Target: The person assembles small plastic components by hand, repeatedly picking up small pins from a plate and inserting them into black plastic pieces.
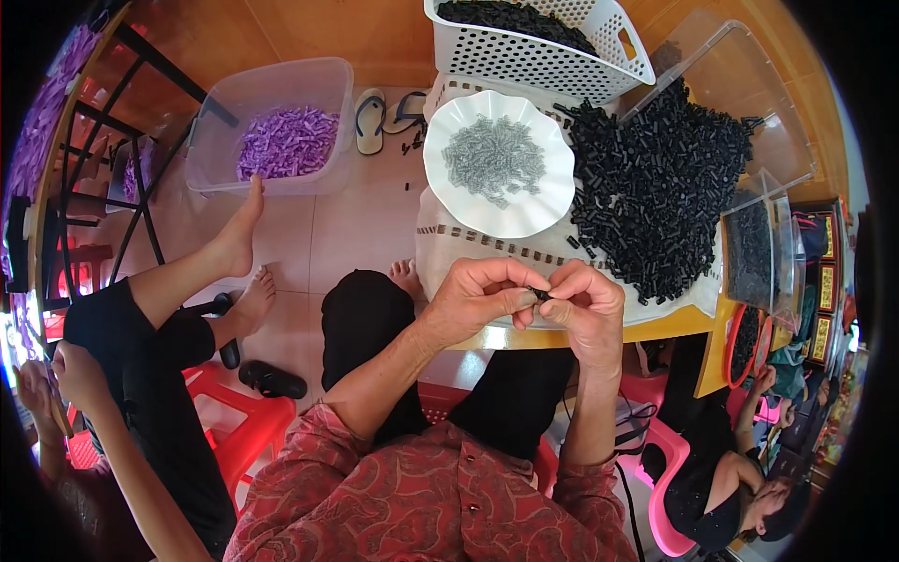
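In front of my body, at the near edge of the table, my left hand (pixel 480 298) and my right hand (pixel 586 309) meet with fingertips pinched. Between them sits a small black plastic piece (pixel 539 294), mostly covered by the fingers. Just beyond the hands stands a white scalloped plate (pixel 552 201) bearing many small clear pieces (pixel 493 157). To its right spreads a large heap of short black tubular pieces (pixel 646 187), lying on a pale cloth (pixel 459 245) over the table.
A white perforated basket (pixel 534 61) of black pieces stands behind the plate. Clear bins (pixel 787 122) line the right side. On the floor, a translucent tub (pixel 211 140) holds purple pieces. Co-workers sit left and right; a red stool (pixel 245 421) stands at left.
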